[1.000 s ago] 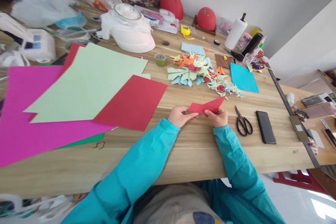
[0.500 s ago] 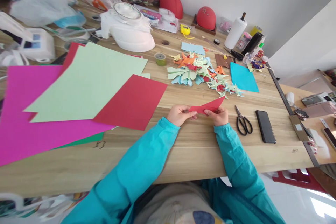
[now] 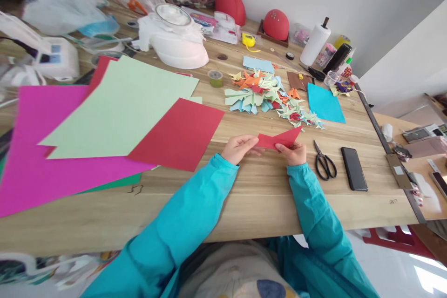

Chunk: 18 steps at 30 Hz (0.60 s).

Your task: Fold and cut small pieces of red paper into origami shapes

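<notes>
A small folded red paper piece (image 3: 279, 140) is held just above the wooden table (image 3: 244, 195) between both hands. My left hand (image 3: 239, 148) pinches its left end with thumb and fingers. My right hand (image 3: 295, 153) grips its right lower edge, fingers closed on the paper. Both arms wear teal sleeves. Behind the hands lies a pile of folded paper shapes (image 3: 268, 98) in pale green, orange, red and blue.
Large sheets lie to the left: red (image 3: 178, 135), pale green (image 3: 118, 107), magenta (image 3: 42, 149). Black scissors (image 3: 324, 163) and a black phone (image 3: 354, 174) lie right of my right hand. A blue sheet (image 3: 324, 104), green tape roll (image 3: 215, 78), paper towel roll (image 3: 315, 44) and bags sit further back.
The red piece was folded flatter half a second ago and has opened slightly again. The hands stayed in the same place; the camera shifted a little.
</notes>
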Tool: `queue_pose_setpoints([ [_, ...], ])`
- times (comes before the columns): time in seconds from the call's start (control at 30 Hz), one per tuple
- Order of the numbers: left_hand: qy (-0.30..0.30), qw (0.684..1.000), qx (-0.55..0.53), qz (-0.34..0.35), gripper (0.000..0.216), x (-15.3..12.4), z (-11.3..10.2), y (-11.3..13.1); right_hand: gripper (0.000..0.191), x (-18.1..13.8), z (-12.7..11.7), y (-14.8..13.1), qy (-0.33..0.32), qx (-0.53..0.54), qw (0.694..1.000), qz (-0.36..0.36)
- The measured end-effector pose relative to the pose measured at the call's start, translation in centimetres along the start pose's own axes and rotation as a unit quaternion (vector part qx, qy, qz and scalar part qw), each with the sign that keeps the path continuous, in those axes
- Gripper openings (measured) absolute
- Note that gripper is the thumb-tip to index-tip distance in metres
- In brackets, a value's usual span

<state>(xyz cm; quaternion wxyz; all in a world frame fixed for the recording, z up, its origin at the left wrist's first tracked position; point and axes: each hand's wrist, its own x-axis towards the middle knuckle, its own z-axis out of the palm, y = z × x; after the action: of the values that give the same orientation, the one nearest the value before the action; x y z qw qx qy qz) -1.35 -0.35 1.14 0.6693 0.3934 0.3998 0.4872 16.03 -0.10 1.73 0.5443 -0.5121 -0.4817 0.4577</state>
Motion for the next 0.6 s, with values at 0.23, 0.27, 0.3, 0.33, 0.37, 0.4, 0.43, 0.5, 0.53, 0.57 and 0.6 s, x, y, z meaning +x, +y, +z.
queue_pose_setpoints([
  [0.23,0.042,0.972,0.203,0.113,0.032,-0.74,0.69,-0.28,0.021,-0.64,0.53,0.5,-0.085,-0.002,0.996,-0.006],
  [0.27,0.053,0.969,0.214,0.108,0.03,-0.8,0.78,-0.37,0.021,-0.69,0.58,0.58,-0.093,0.001,0.996,-0.004],
  [0.3,0.06,0.97,0.216,0.098,0.03,-0.83,0.85,-0.46,0.02,-0.73,0.63,0.63,-0.096,0.003,0.995,0.0],
  [0.33,0.063,0.972,0.211,0.084,0.03,-0.82,0.89,-0.52,0.021,-0.76,0.66,0.66,-0.097,0.004,0.995,0.007],
  [0.37,0.064,0.975,0.202,0.071,0.031,-0.78,0.9,-0.57,0.022,-0.78,0.69,0.67,-0.096,0.005,0.995,0.014],
  [0.4,0.065,0.977,0.192,0.061,0.031,-0.73,0.9,-0.57,0.024,-0.8,0.72,0.66,-0.097,0.004,0.995,0.022],
  [0.43,0.066,0.979,0.183,0.055,0.032,-0.67,0.88,-0.54,0.028,-0.83,0.76,0.64,-0.099,0.003,0.995,0.03],
  [0.5,0.07,0.98,0.176,0.053,0.032,-0.59,0.82,-0.38,0.034,-0.88,0.86,0.59,-0.106,-0.004,0.993,0.044],
  [0.53,0.072,0.98,0.176,0.054,0.032,-0.57,0.79,-0.29,0.035,-0.9,0.92,0.58,-0.109,-0.009,0.993,0.051],
  [0.57,0.073,0.98,0.176,0.055,0.032,-0.56,0.77,-0.2,0.034,-0.92,0.96,0.57,-0.11,-0.013,0.992,0.059],
  [0.6,0.072,0.98,0.177,0.055,0.032,-0.56,0.76,-0.14,0.031,-0.93,1.0,0.57,-0.11,-0.016,0.992,0.066],
])
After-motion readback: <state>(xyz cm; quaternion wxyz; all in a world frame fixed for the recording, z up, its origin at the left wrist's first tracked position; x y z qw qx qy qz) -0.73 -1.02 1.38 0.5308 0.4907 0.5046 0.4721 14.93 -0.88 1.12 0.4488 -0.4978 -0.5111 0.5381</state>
